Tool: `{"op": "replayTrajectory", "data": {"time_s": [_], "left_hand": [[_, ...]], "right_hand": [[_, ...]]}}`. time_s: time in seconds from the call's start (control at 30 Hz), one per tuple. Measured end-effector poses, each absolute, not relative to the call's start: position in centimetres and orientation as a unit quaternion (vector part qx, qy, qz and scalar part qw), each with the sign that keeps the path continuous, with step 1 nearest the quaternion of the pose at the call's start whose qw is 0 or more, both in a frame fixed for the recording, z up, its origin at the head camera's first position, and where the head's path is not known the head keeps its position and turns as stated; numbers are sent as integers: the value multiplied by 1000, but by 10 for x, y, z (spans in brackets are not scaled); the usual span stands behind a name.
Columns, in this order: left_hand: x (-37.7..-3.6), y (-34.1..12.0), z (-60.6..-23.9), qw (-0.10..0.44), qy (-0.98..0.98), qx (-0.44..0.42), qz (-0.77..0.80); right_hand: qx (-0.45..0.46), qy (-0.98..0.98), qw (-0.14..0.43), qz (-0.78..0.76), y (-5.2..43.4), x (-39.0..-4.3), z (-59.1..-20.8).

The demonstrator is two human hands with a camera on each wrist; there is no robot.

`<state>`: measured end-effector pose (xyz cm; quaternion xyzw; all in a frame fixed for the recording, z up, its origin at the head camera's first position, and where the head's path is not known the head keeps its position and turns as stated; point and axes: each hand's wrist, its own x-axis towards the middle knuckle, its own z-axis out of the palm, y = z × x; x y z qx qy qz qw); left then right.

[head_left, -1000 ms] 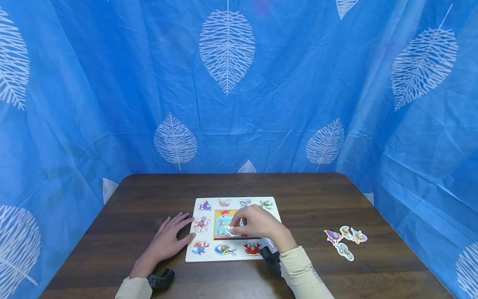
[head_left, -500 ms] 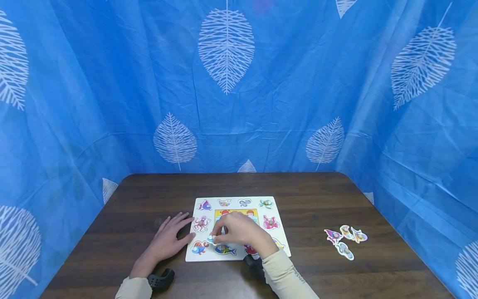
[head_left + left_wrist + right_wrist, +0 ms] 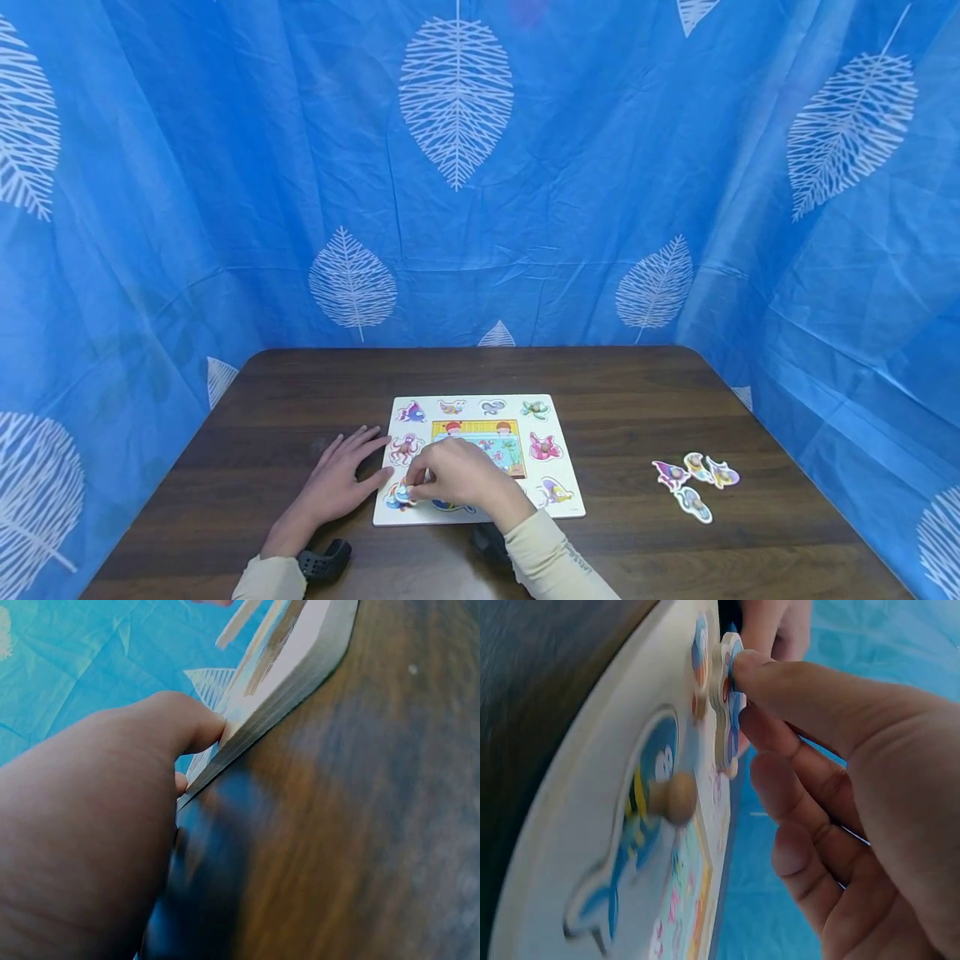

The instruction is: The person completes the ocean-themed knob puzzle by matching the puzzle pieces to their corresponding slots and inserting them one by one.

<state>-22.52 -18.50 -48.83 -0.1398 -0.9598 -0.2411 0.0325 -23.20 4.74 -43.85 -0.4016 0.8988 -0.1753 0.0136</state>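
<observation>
Right hand [image 3: 453, 477]: grip pinching a small blue-and-white piece [image 3: 402, 492], held at the puzzle board's [image 3: 562, 510] near-left corner. Left hand [image 3: 335, 483]: flat, fingers straight, thumb against board edge. Four loose pieces [image 3: 695, 481] farther right on bench [image 3: 615, 392].

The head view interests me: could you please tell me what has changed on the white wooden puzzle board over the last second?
The right hand, pinching a small blue-edged puzzle piece, moved from the picture panel at the middle of the white wooden puzzle board toward its near left corner, uncovering that panel. The left hand stayed flat on the dark wooden table at the board's left edge, and the four loose pieces lie where they were.
</observation>
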Motion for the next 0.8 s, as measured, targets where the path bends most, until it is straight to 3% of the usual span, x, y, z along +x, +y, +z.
{"op": "replayTrajectory", "data": {"time_s": [0.5,0.8], "left_hand": [[-227,-185,-492,34,-960,-141,-239],[-227,-185,-490,35,-961,-140,-238]], "right_hand": [[-411,898,-24,-155,33,-227,-450],[-406,897,-5,-173,32,-227,-449]]}}
